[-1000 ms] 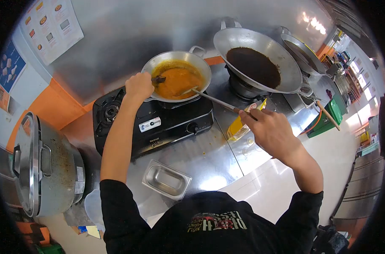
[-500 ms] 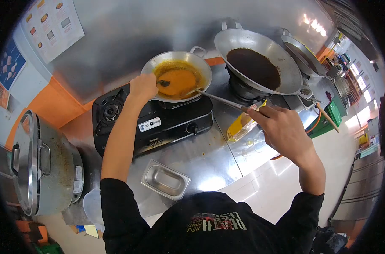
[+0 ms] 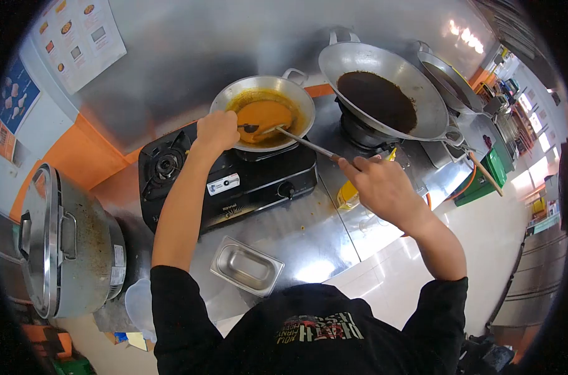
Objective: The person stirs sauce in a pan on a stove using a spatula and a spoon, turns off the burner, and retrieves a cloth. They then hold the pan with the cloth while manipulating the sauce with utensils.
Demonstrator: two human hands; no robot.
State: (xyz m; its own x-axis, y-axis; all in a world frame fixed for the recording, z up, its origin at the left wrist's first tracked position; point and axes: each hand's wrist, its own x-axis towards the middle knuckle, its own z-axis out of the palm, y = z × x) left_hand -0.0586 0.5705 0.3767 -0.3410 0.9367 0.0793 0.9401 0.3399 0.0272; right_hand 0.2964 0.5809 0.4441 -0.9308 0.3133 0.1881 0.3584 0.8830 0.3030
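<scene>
A silver wok (image 3: 218, 110) holding orange-brown sauce (image 3: 265, 116) sits on the right burner of a black gas stove (image 3: 253, 181). My left hand (image 3: 218, 130) is closed at the wok's left rim, around the thin handle of a small dark-ended spoon (image 3: 251, 128) that reaches over the sauce. My right hand (image 3: 384, 190) grips a long-handled metal utensil (image 3: 309, 144), which slants over the wok's front rim. Its head lies in the sauce beside the spoon, partly covered, so its shape is unclear. Below my right hand is a yellow packet (image 3: 348, 195).
A larger wok (image 3: 390, 55) with dark liquid stands to the right, another wok (image 3: 466, 106) beyond it. An empty steel pan (image 3: 247, 267) lies on the counter before the stove. At left are a large lidded cooker (image 3: 87, 244) and a translucent plastic container (image 3: 139, 307).
My right hand has moved left, pushing the utensil's head farther left into the sauce, close to the spoon. The left hand has shifted slightly right and stays closed.
</scene>
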